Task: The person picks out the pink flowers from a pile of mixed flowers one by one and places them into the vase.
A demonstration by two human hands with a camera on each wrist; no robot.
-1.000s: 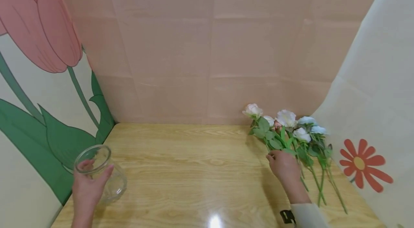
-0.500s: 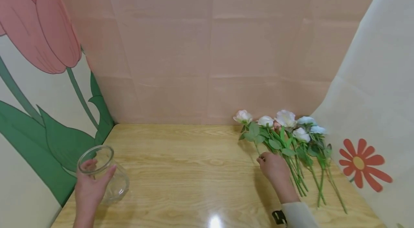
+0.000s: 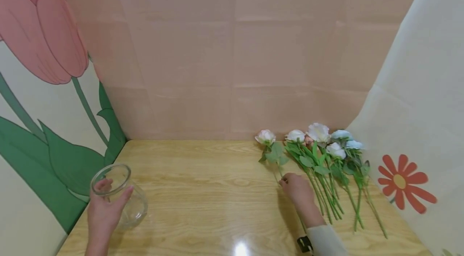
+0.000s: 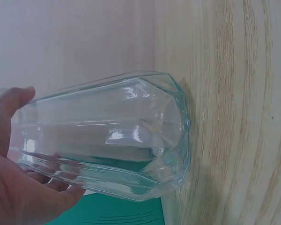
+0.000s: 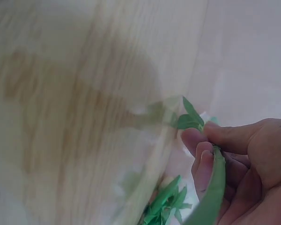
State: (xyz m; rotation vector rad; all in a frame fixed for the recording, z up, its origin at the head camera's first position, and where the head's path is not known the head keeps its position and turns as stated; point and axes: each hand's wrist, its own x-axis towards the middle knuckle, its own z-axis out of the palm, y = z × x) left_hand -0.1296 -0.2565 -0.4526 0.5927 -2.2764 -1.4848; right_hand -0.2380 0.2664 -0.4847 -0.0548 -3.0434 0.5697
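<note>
My left hand grips a clear glass vase around its neck, thumb on one side and fingers on the other. In the left wrist view the faceted vase has nothing in it, and its base is right at the wooden tabletop. At the right, my right hand pinches the green stem of a pale pink rose between thumb and fingers. The rose's head points toward the back wall, with leaves just beyond my fingertips. Part of the stem is hidden behind the hand.
Several more artificial flowers lie to the right of my right hand, with white blooms, light blue ones and green stems. A pinkish-brown sheet backs the wooden table; printed floral cloths flank it.
My right hand has drawn the pale pink rose leftward, away from the other flowers. The left hand and vase have shifted slightly to the right in the head view.
</note>
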